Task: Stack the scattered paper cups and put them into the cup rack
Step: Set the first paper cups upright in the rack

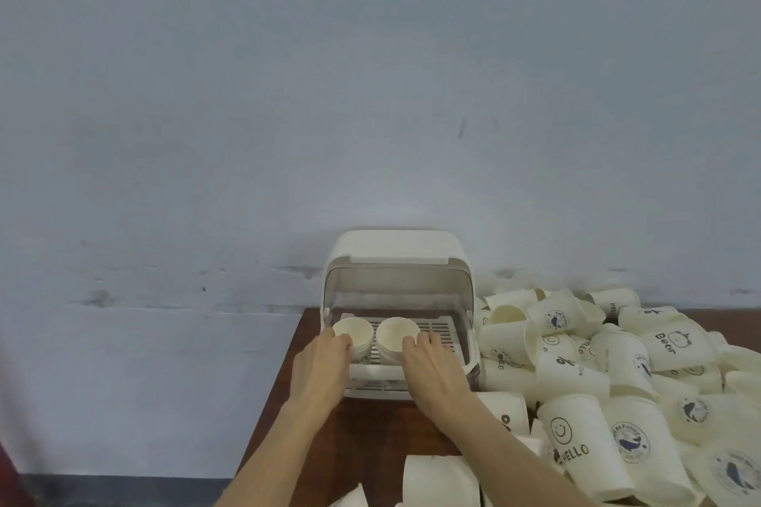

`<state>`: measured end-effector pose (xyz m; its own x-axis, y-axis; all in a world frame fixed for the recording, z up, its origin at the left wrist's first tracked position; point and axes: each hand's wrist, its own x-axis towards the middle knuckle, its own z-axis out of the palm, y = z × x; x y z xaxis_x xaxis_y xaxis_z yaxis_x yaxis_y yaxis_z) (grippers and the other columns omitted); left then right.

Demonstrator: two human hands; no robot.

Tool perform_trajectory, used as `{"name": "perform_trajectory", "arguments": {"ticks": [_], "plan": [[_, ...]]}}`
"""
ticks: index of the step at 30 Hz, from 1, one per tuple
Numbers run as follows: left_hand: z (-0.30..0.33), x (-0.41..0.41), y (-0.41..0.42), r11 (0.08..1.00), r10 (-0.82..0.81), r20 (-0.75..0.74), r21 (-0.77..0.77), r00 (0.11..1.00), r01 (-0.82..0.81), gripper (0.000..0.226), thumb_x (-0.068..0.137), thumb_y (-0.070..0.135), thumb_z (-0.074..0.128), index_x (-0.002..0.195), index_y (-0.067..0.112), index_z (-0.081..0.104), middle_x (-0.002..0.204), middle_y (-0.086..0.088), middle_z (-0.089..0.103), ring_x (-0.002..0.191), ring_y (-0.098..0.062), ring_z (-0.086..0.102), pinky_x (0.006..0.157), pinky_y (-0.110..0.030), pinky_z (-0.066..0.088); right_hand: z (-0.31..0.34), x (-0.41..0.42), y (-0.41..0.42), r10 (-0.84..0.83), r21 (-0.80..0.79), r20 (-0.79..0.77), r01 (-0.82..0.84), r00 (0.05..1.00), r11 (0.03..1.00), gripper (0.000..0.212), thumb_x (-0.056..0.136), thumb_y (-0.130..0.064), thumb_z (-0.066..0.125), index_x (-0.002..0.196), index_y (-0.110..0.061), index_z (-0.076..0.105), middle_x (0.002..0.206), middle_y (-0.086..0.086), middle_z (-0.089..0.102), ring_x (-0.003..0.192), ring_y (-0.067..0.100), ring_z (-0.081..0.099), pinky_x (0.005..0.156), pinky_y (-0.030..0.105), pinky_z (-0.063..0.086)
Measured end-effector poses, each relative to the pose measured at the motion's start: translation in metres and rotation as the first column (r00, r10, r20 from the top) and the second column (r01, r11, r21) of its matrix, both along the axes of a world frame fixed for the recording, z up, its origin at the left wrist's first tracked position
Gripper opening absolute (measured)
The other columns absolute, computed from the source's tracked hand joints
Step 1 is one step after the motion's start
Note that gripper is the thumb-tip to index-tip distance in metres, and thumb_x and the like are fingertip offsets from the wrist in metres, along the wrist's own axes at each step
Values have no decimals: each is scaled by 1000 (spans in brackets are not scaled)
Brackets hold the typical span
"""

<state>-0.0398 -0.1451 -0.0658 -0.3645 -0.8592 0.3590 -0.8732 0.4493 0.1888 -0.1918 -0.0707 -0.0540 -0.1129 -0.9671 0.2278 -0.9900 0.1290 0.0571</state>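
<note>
Cup rack (397, 255): one, white plastic with its hood raised, standing at the back of the brown bench (370, 436) against the grey wall (288, 95).
Cups in the rack: two stacks upright on the slatted tray (436, 331), side by side, mouths up; left cup stack (354, 331) and right cup stack (397, 335). How many cups are nested in each cannot be told.
Left hand (323, 362): fingers curled round the near side of the left cup stack, holding it.
Right hand (432, 362): fingers curled round the near rim and side of the right cup stack, holding it.
Loose cups (617, 375): a pile of dozens, too many to count, lying on their sides right of the rack, printed "HELLO", "Bear" and whale badges.
Near edge: two more cups (440, 480) partly in view, one large, one cut off.
</note>
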Motion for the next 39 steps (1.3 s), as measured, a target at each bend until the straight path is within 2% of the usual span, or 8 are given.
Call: {"name": "perform_trajectory", "arguments": {"ticks": [5, 12, 19, 25, 28, 34, 37, 39], "plan": [[0, -1, 10, 1000, -7, -5, 30, 1000, 8, 21, 92, 24, 57, 112, 19, 60, 111, 0, 60, 93, -21, 62, 75, -31, 53, 4, 4, 11, -19, 16, 35, 18, 999, 1000, 35, 92, -15, 54, 125, -6, 44, 124, 16, 52, 114, 32, 49, 94, 40, 42], [6, 6, 34, 997, -45, -45, 55, 998, 47, 37, 95, 16, 45, 131, 20, 47, 121, -4, 56, 104, -28, 60, 81, -38, 49, 19, 8, 23, -32, -10, 53, 32, 998, 999, 47, 88, -11, 56, 130, -5, 37, 125, 18, 53, 115, 34, 48, 93, 40, 44], [20, 22, 64, 962, -207, -78, 162, 975, 218, 28, 92, 23, 49, 116, 31, 62, 113, -1, 66, 95, -22, 62, 82, -37, 53, 35, 15, 57, -18, 4, 52, 17, 999, 1000, 29, 90, -15, 52, 118, -6, 50, 122, 15, 53, 115, 32, 47, 90, 40, 44], [25, 27, 103, 911, -345, -49, 222, 937, 347, 25, 93, 24, 50, 112, 29, 65, 109, 4, 66, 94, -18, 62, 79, -33, 52, 38, 23, 98, 24, -13, 47, -23, 999, 1000, 16, 88, -6, 47, 99, -8, 57, 104, 14, 60, 98, 31, 54, 73, 36, 39], [22, 29, 115, 885, -389, -58, 255, 919, 390, 22, 93, 20, 52, 108, 26, 67, 106, 6, 67, 88, -11, 61, 73, -24, 50, 39, 22, 111, 27, -18, 73, -25, 997, 1000, 12, 84, -3, 46, 82, -15, 48, 89, 9, 57, 84, 28, 51, 65, 33, 35], [29, 36, 126, 876, -381, -72, 291, 922, 385, 32, 92, 14, 49, 115, 26, 67, 116, 7, 64, 94, -8, 58, 84, -23, 48, 42, 18, 126, 11, -21, 77, -9, 997, 1000, 22, 81, -1, 46, 67, -16, 38, 77, 4, 47, 75, 25, 45, 61, 34, 34], [37, 41, 127, 847, -400, 1, 383, 917, 369, 38, 87, 13, 46, 115, 30, 67, 123, 8, 59, 103, -11, 56, 92, -27, 47, 48, 13, 130, -11, -10, 43, 11, 999, 1000, 13, 84, -3, 45, 78, -14, 49, 81, 6, 53, 74, 22, 48, 62, 32, 37], [40, 42, 129, 812, -426, 74, 470, 902, 346, 39, 87, 12, 45, 113, 30, 68, 119, 7, 61, 104, -13, 58, 94, -29, 49, 53, 9, 134, -39, 35, 28, 38, 999, 999, 11, 86, -5, 46, 88, -12, 54, 84, 6, 55, 75, 22, 52, 61, 31, 40]]}}
